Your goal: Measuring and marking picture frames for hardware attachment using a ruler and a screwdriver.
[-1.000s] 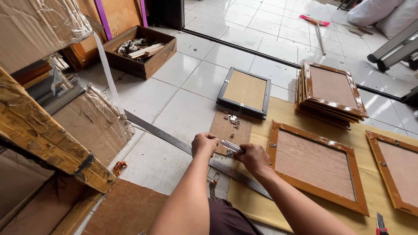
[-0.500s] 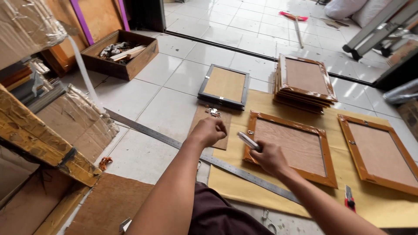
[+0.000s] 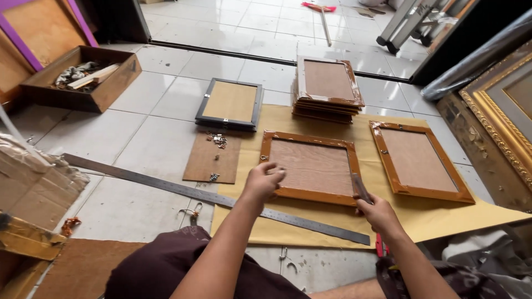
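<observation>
Fingers of the left hand (image 3: 265,180) curl on the wooden frame (image 3: 310,166); right hand (image 3: 379,213) grips a slim tool (image 3: 361,188).

Tiled floor (image 3: 138,133) carries yellow sheet (image 3: 443,216), steel ruler (image 3: 166,185) (perhaps scratched).

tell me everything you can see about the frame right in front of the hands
The picture frame lies face down and flat on a yellow paper sheet, showing a brown wooden backing board inside a glossy orange-brown border. It looks square and whole. The left hand rests on its near left corner; the right hand, holding a slim tool, is at its near right corner. A long steel ruler lies just in front.
</observation>
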